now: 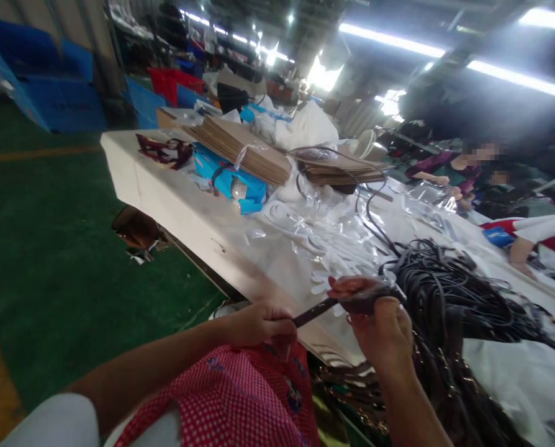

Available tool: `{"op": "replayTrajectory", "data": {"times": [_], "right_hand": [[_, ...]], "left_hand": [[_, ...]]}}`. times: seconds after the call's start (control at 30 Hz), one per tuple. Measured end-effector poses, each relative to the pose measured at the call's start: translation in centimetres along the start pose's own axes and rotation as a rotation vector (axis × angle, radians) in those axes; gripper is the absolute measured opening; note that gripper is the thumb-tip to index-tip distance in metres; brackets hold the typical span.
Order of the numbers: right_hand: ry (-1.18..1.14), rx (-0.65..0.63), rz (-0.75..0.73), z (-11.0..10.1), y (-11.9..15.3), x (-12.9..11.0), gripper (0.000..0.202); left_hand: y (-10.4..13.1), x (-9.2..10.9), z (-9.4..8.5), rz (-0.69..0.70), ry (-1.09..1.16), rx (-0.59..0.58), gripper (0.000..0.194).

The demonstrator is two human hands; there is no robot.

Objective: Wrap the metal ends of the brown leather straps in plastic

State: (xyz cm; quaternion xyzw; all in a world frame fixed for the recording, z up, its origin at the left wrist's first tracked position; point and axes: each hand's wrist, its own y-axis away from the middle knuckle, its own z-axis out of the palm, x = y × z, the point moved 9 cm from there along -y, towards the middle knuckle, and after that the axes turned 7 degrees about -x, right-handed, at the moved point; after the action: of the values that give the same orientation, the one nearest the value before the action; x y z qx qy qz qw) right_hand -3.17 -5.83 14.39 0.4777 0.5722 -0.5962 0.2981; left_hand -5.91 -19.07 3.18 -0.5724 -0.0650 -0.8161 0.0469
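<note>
A dark strap [315,311] with small holes runs between my two hands. My left hand [270,326] is closed round one end of it, near the table's front edge. Farther right, my right hand [382,323] grips the strap's other part, together with something dark and shiny that is partly hidden by the fingers. Just beyond that hand lies a big tangle of thin black straps [445,292] on the table. White cut-out pieces and clear plastic bags [324,236] are spread behind my hands.
Stacked brown cardboard sheets [240,146] and a blue package [228,183] lie on the white table [166,192]. More straps with metal buckles [449,379] hang at the lower right. Two other people work across the table. Blue boxes [63,99] stand on the green floor.
</note>
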Motion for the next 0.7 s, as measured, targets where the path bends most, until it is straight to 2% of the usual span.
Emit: {"op": "replayTrajectory", "data": {"times": [0.1,0.17,0.3,0.43,0.53,0.63,0.7], "right_hand": [[0.577,-0.158,-0.107,1.2,0.2,1.0,0.029],[0.822,-0.302,-0.177,2.5,0.7,2.1,0.026],[0.996,-0.564,-0.167,4.6,2.6,5.5,0.031],[1.136,-0.738,0.040,5.9,4.8,8.9,0.024],[1.090,-0.776,0.174,6.4,6.1,9.6,0.023],[0.797,-0.796,0.369,6.5,7.8,9.3,0.029],[0.565,-0.800,0.555,6.2,9.3,9.2,0.038]], "left_hand": [[0.8,0.1,0.2,-0.075,0.096,-0.084,0.039],[1.3,0.1,0.2,-0.138,0.122,-0.120,0.038],[1.9,-1.2,0.3,-0.255,0.243,-0.213,0.033],[1.8,-3.3,0.0,-0.364,0.339,-0.295,0.028],[1.7,-4.0,-0.9,-0.441,0.278,-0.327,0.024],[1.9,-3.6,-1.7,-0.495,0.205,-0.387,0.025],[1.7,-2.9,-2.7,-0.486,0.111,-0.367,0.022]]}}
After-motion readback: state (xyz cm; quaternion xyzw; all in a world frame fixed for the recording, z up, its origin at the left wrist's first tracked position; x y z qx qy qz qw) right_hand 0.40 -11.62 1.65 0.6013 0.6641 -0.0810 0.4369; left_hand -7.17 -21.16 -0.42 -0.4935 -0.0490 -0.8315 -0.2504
